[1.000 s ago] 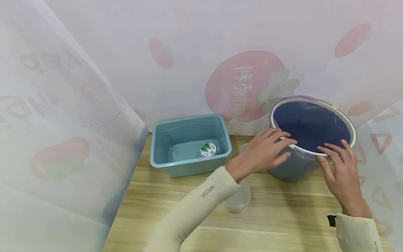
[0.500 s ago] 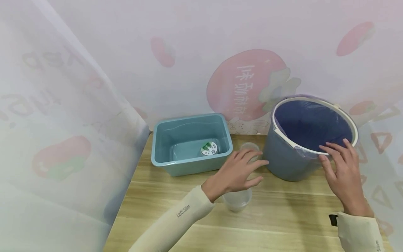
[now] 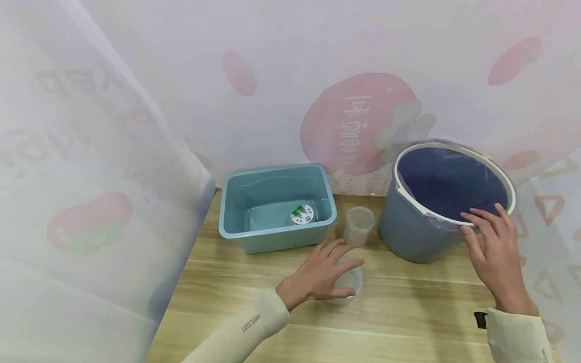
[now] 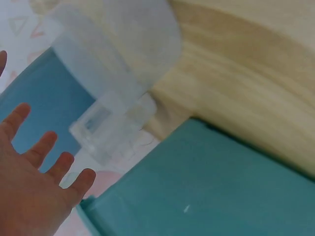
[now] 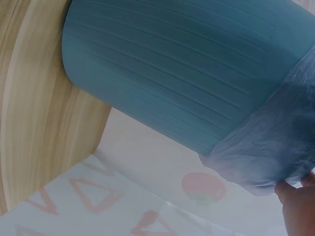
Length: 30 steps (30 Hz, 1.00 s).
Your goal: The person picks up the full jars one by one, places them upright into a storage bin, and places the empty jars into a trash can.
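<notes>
My left hand (image 3: 320, 275) reaches over a clear round plastic container (image 3: 356, 282), fingers spread. In the left wrist view, the container (image 4: 142, 39) appears beyond the fingertips, apart from them. A blue-grey trash can (image 3: 410, 234) stands upright at the right, with a white rim ring and a translucent bag (image 5: 275, 147) over its edge. My right hand (image 3: 497, 252) holds the can's near right rim, fingers over the top and thumb on the outside. Its thumb touches the bag in the right wrist view; the fingers' grip there is mostly out of frame.
A teal rectangular bin (image 3: 272, 242) stands at the back left; a round white lid-like item with a green print (image 3: 301, 214) lies inside. Between bin and can stands a clear cup (image 3: 359, 227). All are on a wooden tabletop (image 3: 386, 322) backed by a printed curtain (image 3: 263, 116).
My left hand has left the trash can's rim and moved left and nearer, over the clear container. This uncovers the clear cup. My right hand stays at the rim.
</notes>
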Tool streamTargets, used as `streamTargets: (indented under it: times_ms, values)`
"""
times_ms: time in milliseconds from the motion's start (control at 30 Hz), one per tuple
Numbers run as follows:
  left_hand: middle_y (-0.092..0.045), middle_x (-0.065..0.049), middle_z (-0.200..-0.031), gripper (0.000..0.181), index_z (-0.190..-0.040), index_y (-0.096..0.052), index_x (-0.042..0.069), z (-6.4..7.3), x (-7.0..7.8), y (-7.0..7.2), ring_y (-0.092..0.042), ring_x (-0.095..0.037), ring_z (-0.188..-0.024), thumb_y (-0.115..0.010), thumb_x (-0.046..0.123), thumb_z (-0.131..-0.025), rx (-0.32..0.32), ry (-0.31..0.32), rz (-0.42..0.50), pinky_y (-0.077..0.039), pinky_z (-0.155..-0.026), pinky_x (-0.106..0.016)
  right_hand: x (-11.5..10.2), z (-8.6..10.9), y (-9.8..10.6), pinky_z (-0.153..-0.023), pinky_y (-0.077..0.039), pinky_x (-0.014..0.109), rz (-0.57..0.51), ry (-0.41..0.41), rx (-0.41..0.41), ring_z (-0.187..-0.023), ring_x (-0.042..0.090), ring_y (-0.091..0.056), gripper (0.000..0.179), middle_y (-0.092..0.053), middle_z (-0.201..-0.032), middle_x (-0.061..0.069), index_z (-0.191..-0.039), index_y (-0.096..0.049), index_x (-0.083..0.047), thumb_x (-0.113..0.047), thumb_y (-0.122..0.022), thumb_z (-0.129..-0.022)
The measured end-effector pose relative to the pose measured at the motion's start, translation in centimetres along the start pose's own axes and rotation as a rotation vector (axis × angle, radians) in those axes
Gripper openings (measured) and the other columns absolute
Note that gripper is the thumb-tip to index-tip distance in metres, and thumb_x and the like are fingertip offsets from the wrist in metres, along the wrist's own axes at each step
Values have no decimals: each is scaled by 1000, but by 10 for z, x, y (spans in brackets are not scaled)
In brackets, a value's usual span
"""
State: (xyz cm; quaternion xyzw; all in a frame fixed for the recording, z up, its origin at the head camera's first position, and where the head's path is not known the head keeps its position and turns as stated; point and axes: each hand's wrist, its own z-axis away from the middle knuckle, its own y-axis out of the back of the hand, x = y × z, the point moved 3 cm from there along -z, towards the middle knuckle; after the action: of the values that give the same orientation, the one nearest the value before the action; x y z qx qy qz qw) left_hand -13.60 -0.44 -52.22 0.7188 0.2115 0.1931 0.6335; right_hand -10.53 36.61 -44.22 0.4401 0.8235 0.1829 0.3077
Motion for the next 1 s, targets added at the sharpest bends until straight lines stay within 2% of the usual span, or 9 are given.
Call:
streamTargets:
  times_ms: [200, 367, 500, 633, 767, 1000]
  values:
    - [-34, -5, -177, 87, -165, -44, 45, 10, -2, -19, -32, -35, -164, -64, 86, -90, -100, 28, -17, -37, -129, -57, 2, 2, 0, -136, -20, 58, 5, -24, -25, -149, 44, -49, 68, -65, -133, 36, -128, -73, 8, -55, -49, -115]
    - [-26, -4, -180, 97, -168, -37, 47, 14, -2, -32, -27, -37, -167, -65, 90, -86, -144, 48, 9, -36, -129, -59, 2, 3, -1, -137, -19, 55, -12, -37, -3, -149, 48, -47, 59, -66, -130, 36, -124, -74, 7, -49, -55, -114]
    - [-22, -5, -182, 101, -169, -34, 48, 17, 0, -42, -23, -40, -168, -67, 90, -84, -168, 59, 47, -35, -129, -62, 2, 2, -1, -136, -20, 57, -8, -29, -7, -142, 49, -51, 61, -66, -131, 35, -125, -74, 7, -49, -54, -114]
    - [-23, -7, -182, 102, -169, -33, 49, 20, 2, -49, -25, -42, -166, -70, 88, -83, -166, 64, 76, -38, -127, -63, 1, 0, -1, -135, -21, 59, -5, -21, -18, -138, 51, -53, 62, -66, -132, 36, -127, -73, 8, -50, -52, -115]
    - [-24, -8, -181, 102, -169, -34, 47, 22, 4, -56, -29, -44, -164, -73, 86, -83, -146, 65, 73, -43, -124, -61, 0, 1, -1, -135, -19, 58, -6, -30, -30, -142, 52, -50, 63, -65, -133, 36, -127, -73, 8, -50, -51, -115]
    - [-22, -8, -182, 98, -169, -36, 45, 23, 6, -63, -28, -46, -164, -78, 76, -87, -103, 87, 116, -47, -121, -58, 1, 3, 0, -136, -19, 56, -14, -44, -8, -148, 51, -46, 53, -65, -132, 35, -125, -74, 6, -43, -57, -114]
